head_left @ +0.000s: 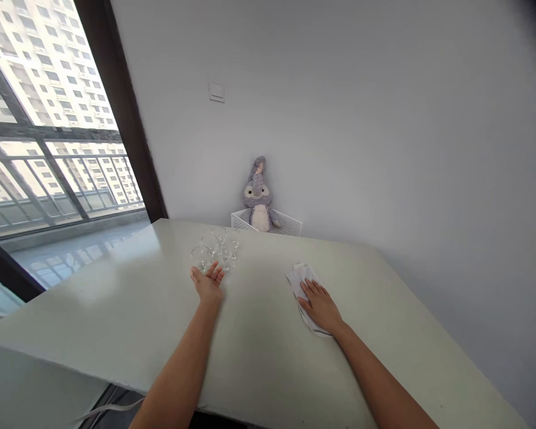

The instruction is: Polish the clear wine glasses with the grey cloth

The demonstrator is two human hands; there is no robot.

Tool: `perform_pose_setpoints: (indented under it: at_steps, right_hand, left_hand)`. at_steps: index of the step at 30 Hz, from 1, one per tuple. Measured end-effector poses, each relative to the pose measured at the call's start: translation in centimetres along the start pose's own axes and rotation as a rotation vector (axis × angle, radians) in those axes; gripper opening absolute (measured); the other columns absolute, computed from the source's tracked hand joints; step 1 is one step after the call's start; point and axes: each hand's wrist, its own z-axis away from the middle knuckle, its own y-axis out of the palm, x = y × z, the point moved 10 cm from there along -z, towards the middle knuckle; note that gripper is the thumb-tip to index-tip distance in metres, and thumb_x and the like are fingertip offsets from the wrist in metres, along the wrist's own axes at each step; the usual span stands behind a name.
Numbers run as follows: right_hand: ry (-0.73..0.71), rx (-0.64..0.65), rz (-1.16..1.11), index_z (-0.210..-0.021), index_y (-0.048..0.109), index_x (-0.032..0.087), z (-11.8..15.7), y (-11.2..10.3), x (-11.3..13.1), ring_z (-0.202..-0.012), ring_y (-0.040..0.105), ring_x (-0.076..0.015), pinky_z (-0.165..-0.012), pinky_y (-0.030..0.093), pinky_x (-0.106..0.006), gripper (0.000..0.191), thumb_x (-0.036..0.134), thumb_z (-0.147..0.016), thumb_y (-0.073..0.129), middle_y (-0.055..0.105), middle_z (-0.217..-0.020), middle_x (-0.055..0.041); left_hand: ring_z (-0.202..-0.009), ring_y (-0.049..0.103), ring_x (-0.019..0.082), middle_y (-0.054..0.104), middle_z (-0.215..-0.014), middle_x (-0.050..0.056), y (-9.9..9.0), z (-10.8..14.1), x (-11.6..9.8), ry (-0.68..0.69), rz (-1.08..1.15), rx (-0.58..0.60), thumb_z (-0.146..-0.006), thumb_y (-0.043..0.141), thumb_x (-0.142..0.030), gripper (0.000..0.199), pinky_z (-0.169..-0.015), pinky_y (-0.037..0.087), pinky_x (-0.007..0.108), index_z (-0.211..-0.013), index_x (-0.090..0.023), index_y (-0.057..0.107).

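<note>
Several clear stemmed glasses point(209, 241) stand in a cluster on the pale tabletop point(250, 345), left of the middle. My left hand point(208, 284) reaches to the near side of the cluster, palm up with its fingers apart. Whether it touches the closest glass I cannot tell; nothing is gripped in it. Over on the right, a folded light grey-white cloth point(297, 276) lies flat on the table. My right hand point(319, 304) rests on top of the cloth, palm down, fingers stretched out and covering part of it.
Beyond the far table edge, a plush rabbit point(258, 196) sits in a white perforated basket point(290, 224) against the wall. A light switch point(217, 92) is on the wall. To the left is a dark-framed window point(116, 89). A white cable point(111, 408) shows below the near edge.
</note>
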Motion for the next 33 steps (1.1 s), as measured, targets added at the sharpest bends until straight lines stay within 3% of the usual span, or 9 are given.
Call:
perform_pose_setpoints:
  at_steps: [4, 8, 17, 22, 28, 31, 33]
  right_hand:
    - [-0.008, 0.001, 0.005, -0.135, 0.028, 0.018, 0.0, 0.0, 0.1, -0.13, 0.017, -0.0229, -0.104, 0.014, -0.038, 0.065, 0.057, -0.085, 0.014, 0.022, -0.142, -0.0054]
    - [-0.003, 0.007, 0.012, -0.136, 0.025, 0.022, 0.1, -0.2, 0.2, -0.13, 0.018, -0.0223, -0.104, 0.015, -0.038, 0.061, 0.055, -0.085, 0.015, 0.023, -0.142, -0.0046]
    - [-0.003, 0.007, 0.0, -0.136, 0.024, 0.023, 0.1, -0.5, 0.5, -0.13, 0.017, -0.0226, -0.103, 0.014, -0.038, 0.06, 0.054, -0.086, 0.015, 0.024, -0.142, -0.0048]
    - [0.005, -0.018, 0.016, -0.136, 0.025, 0.022, 0.2, -0.9, 0.8, -0.128, 0.023, -0.0234, -0.101, 0.017, -0.038, 0.058, 0.052, -0.086, 0.017, 0.028, -0.14, -0.0051]
    - [0.055, -0.105, 0.061, -0.135, 0.026, 0.018, 0.7, -2.7, 1.7, -0.115, 0.035, -0.0275, -0.09, 0.028, -0.04, 0.058, 0.049, -0.086, 0.025, 0.044, -0.128, -0.0116]
    - [0.074, -0.11, 0.072, -0.125, 0.042, 0.023, 0.9, -2.9, 2.0, -0.105, 0.042, -0.0274, -0.082, 0.033, -0.038, 0.047, 0.046, -0.086, 0.03, 0.049, -0.118, -0.0112]
    - [0.086, -0.113, 0.034, -0.112, 0.053, 0.025, 1.0, -2.7, 1.8, -0.098, 0.046, -0.0251, -0.077, 0.036, -0.035, 0.038, 0.042, -0.086, 0.031, 0.052, -0.111, -0.0098]
  left_hand:
    - [-0.076, 0.063, 0.017, 0.063, -0.093, 0.01, 1.2, -0.2, -0.5, -0.006, 0.083, 0.109, -0.079, 0.029, -0.061, 0.061, -0.061, 0.051, 0.029, -0.128, -0.029, 0.011]
    - [-0.082, 0.063, 0.018, 0.062, -0.096, 0.01, 1.6, -0.4, -0.7, -0.015, 0.113, 0.157, -0.077, 0.028, -0.064, 0.059, -0.065, 0.051, 0.029, -0.125, -0.03, 0.019]
    - [-0.076, 0.062, 0.014, 0.058, -0.091, 0.005, 0.5, 0.5, -0.3, 0.046, 0.071, 0.025, -0.076, 0.036, -0.06, 0.044, -0.064, 0.05, 0.028, -0.108, -0.03, 0.031]
    - [-0.061, 0.057, 0.01, 0.056, -0.084, 0.001, 1.1, 2.7, 0.9, 0.122, -0.059, 0.041, -0.076, 0.043, -0.055, 0.036, -0.054, 0.047, 0.023, -0.1, -0.028, 0.037]
    - [-0.062, 0.055, 0.009, 0.056, -0.089, 0.003, 4.5, 6.7, 1.5, 0.245, -0.204, 0.329, -0.078, 0.044, -0.05, 0.037, -0.053, 0.044, 0.02, -0.106, -0.025, 0.042]
    - [-0.065, 0.056, 0.01, 0.056, -0.091, 0.004, 6.0, 8.5, 2.9, 0.185, -0.254, 0.482, -0.078, 0.047, -0.048, 0.039, -0.055, 0.044, 0.021, -0.108, -0.024, 0.044]
    - [-0.066, 0.057, 0.01, 0.057, -0.09, 0.004, 6.6, 9.4, 4.6, 0.062, -0.25, 0.556, -0.076, 0.049, -0.049, 0.039, -0.056, 0.044, 0.022, -0.107, -0.024, 0.046]
